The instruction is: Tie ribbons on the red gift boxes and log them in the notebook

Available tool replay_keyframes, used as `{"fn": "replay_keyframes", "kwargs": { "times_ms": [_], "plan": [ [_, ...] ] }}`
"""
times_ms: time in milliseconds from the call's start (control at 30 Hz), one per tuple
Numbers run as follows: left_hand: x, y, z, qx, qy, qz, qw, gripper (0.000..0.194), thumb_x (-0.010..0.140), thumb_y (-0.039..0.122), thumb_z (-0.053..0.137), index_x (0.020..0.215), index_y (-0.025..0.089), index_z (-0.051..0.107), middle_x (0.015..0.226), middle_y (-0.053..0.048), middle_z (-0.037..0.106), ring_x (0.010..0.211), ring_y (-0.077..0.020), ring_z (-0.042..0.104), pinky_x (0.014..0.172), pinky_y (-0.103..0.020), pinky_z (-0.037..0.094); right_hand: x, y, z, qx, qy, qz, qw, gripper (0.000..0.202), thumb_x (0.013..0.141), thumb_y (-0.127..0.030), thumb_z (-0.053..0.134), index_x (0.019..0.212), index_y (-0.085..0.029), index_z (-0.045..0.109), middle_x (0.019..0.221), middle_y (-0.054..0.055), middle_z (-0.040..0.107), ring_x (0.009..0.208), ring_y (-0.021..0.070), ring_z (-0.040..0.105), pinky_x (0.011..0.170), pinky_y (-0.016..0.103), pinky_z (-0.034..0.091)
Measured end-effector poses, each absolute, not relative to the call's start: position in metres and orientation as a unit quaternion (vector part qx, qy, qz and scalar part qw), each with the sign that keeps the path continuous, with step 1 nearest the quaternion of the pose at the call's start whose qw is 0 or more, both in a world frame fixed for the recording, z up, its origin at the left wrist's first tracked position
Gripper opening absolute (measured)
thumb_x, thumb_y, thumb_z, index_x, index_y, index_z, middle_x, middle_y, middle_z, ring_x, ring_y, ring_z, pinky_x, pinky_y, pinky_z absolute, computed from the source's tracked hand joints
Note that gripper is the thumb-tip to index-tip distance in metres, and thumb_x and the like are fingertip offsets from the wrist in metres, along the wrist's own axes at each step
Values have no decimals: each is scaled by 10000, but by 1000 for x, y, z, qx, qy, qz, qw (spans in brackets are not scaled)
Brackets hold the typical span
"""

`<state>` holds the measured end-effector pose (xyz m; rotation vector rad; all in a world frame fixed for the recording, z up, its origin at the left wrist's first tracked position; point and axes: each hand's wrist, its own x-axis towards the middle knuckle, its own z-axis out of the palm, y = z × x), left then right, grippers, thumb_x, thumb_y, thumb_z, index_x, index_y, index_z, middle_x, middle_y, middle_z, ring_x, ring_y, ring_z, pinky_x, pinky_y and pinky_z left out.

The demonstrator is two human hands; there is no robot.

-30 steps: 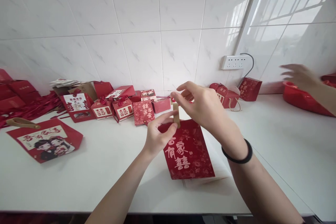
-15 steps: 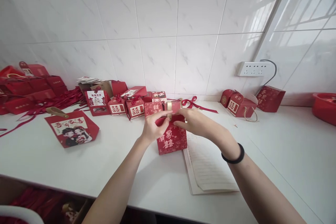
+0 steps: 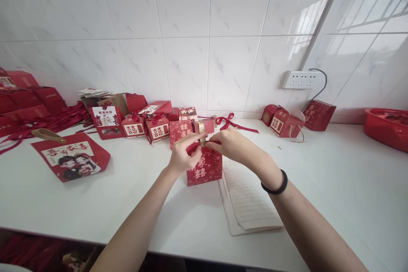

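A red gift box (image 3: 205, 168) with pale printed characters stands upright on the white table, its lower right side beside an open notebook. A gold strap (image 3: 202, 129) rises in a loop at its top. My left hand (image 3: 185, 153) pinches the box's top edge from the left, fingers close to the strap. On the right, my right hand (image 3: 227, 142) grips the same top edge, thumb and fingertips together near the strap's lower end. The exact contact of the fingertips with the strap is partly hidden.
The notebook (image 3: 250, 199) lies right of the box. A red bag-shaped box (image 3: 75, 157) with a tan handle stands left. Small red boxes (image 3: 159, 129) line the wall. Farther right are a handled box (image 3: 285, 123), a power strip (image 3: 301, 80) and a red basin (image 3: 385, 129).
The whole view has shifted slightly, moving things left in the picture. My right hand's fingers have closed into a pinch at the box's top, where they were more spread before.
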<state>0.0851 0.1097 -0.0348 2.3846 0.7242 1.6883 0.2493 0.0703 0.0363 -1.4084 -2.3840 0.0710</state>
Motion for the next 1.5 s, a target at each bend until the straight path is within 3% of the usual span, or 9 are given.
{"fn": "replay_keyframes", "kwargs": {
  "times_ms": [100,267,433,633,1167,1500],
  "plan": [
    [85,110,-35,791,250,552,87,388,712,89,503,1050,182,670,1010,-67,701,926,-199,653,835,-328,544,250,72,34,-496,-845,30,196,364,853,-138,499,500,-154,412,477,-52,268,459,79,197,480,255,177],
    [84,113,-36,788,252,555,87,376,727,95,510,1058,182,666,1024,-63,698,935,-201,655,833,-319,548,253,85,22,-438,-856,77,264,129,804,-84,483,727,-144,568,583,-31,491,484,68,334,508,221,240],
    [84,113,-35,785,258,552,108,352,743,101,507,1045,179,671,1021,-62,699,923,-194,656,818,-309,551,256,92,13,-415,-854,118,291,125,813,-102,484,817,-137,603,650,-13,563,523,75,417,529,211,283],
    [84,113,-35,779,257,559,121,336,746,104,511,1033,174,672,1028,-65,695,933,-190,651,831,-308,544,258,90,13,-401,-858,130,293,157,852,-118,461,908,-132,607,671,-13,563,534,75,413,548,216,302],
    [86,111,-36,755,278,563,188,315,737,113,525,1003,169,684,1002,-51,706,902,-181,664,819,-277,545,264,101,8,-315,-875,192,312,150,884,-175,414,843,-143,555,670,-12,534,538,83,409,540,225,325],
    [86,110,-34,759,276,557,191,330,727,115,522,1014,161,678,1033,-57,699,949,-191,652,849,-283,535,262,99,8,-332,-866,205,313,164,779,-79,420,838,-131,563,667,-20,523,537,73,399,533,223,318]
  ]
}}
